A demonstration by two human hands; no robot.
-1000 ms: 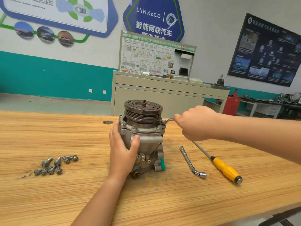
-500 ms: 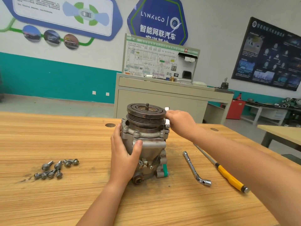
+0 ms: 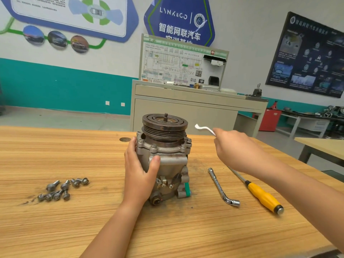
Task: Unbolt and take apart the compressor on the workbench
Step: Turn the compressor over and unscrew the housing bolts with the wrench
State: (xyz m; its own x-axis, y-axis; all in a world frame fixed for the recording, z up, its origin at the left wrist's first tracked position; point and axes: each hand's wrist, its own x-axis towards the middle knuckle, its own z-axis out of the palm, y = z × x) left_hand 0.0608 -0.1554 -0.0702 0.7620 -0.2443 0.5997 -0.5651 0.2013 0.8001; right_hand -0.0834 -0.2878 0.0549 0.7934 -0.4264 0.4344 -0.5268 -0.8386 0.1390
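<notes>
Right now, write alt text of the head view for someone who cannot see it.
A left hand grips an upright compressor on a workbench; the right hand holds a bent tool beside its pulley. Loose bolts lie left.

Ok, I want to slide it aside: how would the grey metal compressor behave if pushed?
Likely heavy: the grey metal compressor looks solid cast. On end with the rusty pulley on top, it may tip; the left hand grips it.

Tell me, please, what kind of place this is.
Probably a car-repair training workshop: a compressor stands on a wooden workbench, a wiring-diagram board sits behind, and car posters hang on the wall.
</notes>
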